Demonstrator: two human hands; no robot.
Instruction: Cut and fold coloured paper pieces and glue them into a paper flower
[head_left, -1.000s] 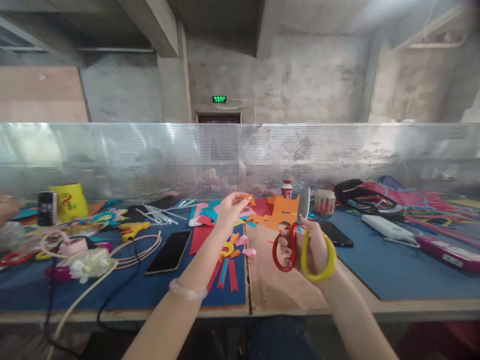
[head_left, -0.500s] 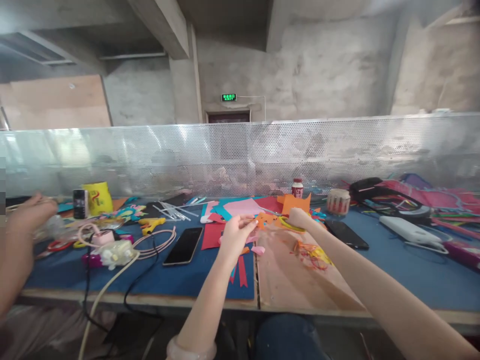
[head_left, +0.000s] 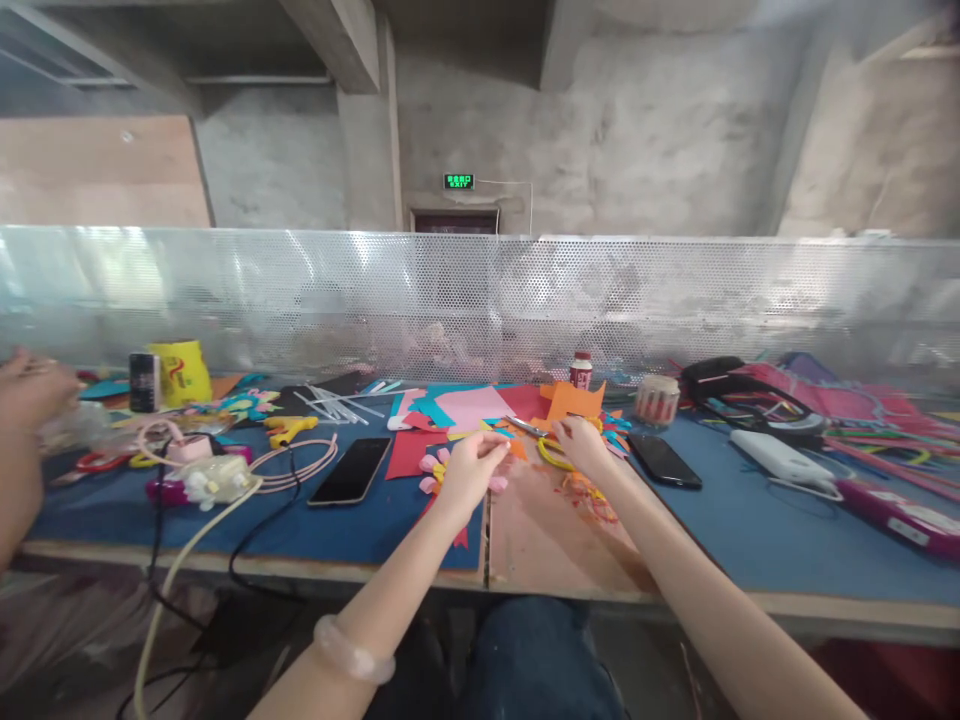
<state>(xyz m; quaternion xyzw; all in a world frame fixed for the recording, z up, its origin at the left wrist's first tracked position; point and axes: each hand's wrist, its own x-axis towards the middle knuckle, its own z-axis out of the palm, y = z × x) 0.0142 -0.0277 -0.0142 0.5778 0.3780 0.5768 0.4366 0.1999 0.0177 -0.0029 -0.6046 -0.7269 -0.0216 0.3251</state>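
My left hand [head_left: 469, 468] is pinched on a small orange paper piece [head_left: 516, 450] just above the wooden board [head_left: 540, 540]. My right hand [head_left: 583, 445] is beside it with curled fingers that reach toward the same piece. What those fingers grip is hidden. The scissors [head_left: 544, 440], with a yellow handle loop, lie on the table right under my right hand. A pink paper flower [head_left: 430, 470] with red ribbon strips lies left of my left hand. Sheets of orange paper [head_left: 574, 400], pink paper [head_left: 469, 405] and red paper are spread behind both hands.
Two black phones [head_left: 351, 470] [head_left: 664, 460] lie on the blue mat. A glue bottle [head_left: 579, 369], a tape roll [head_left: 652, 400], a white power bank [head_left: 780, 455], a yellow cup [head_left: 180, 372], cables and a glue gun [head_left: 289, 428] are around. Another person's hand [head_left: 26, 395] is at far left.
My right hand has laid the scissors down on the table and come to the orange piece. My left hand has lowered toward the board. The view has shifted.
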